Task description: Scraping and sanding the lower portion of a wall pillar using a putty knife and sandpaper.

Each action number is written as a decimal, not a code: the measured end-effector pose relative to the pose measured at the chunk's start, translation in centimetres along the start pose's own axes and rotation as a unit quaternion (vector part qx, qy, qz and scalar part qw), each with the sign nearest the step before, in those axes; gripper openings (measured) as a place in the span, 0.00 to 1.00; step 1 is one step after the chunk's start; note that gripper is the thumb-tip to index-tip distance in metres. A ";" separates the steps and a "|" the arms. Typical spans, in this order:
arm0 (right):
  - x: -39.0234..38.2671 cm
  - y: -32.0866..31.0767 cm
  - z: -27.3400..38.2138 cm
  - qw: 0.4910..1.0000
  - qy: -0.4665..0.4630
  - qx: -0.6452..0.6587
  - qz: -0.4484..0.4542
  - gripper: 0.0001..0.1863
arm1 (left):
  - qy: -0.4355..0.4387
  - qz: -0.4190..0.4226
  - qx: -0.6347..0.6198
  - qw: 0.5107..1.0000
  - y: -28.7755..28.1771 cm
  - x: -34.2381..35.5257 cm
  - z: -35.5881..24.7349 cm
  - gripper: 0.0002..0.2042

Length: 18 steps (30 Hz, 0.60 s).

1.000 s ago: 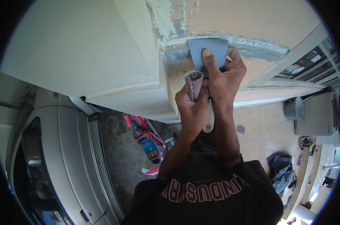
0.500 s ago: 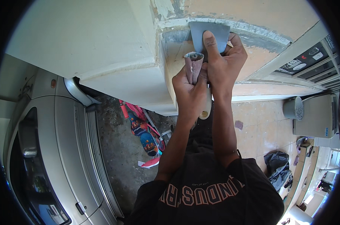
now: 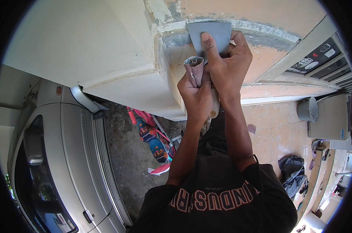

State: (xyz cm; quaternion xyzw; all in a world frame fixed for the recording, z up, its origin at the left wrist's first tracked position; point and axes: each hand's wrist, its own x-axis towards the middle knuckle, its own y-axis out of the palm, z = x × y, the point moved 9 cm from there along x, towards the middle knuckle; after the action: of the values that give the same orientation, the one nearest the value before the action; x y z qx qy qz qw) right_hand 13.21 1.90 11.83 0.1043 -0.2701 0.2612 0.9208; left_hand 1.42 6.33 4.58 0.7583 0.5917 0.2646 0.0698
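Observation:
A wide grey putty knife (image 3: 218, 33) lies with its broad edge against the patched, curved edge of the wall (image 3: 257, 28). My right hand (image 3: 232, 70) grips the blade, thumb flat on its face and fingers behind it. Just left of it, my left hand (image 3: 194, 97) is closed around a rolled piece of purplish sandpaper (image 3: 194, 71). The pale handle of the knife runs down beside that hand, its end showing below; whether the left fingers also hold it is hidden. The two hands touch or nearly touch.
A white ledge (image 3: 133, 87) juts out at left, above a silver van (image 3: 73, 147). Pink and blue children's things (image 3: 154, 143) lie on the dark floor. At right are a grey bucket (image 3: 308, 110), a pale appliance (image 3: 329, 120), a black plastic bag (image 3: 292, 171) and a barred window (image 3: 319, 62).
The putty knife and my right hand have shifted slightly left along the wall edge. My left hand keeps hold of the sandpaper, and the whole view has tilted a little.

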 end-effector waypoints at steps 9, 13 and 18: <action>0.7 0.4 -0.8 0.998 -0.022 0.023 -0.054 0.16 | 0.031 0.007 0.010 0.999 0.2 1.6 0.7 0.04; 0.4 0.7 0.0 0.998 -0.028 0.017 -0.045 0.17 | 0.053 0.006 0.016 0.998 -0.2 1.9 -0.4 0.03; -0.3 0.5 -0.4 0.999 0.042 0.023 0.012 0.13 | -0.042 0.002 0.012 0.999 0.1 0.0 -1.5 0.05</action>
State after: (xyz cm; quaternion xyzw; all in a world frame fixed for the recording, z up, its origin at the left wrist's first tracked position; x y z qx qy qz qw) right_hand 12.90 2.37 11.32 0.1113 -0.2260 0.2831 0.9254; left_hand 0.75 5.98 5.90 0.7709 0.5896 0.2258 0.0846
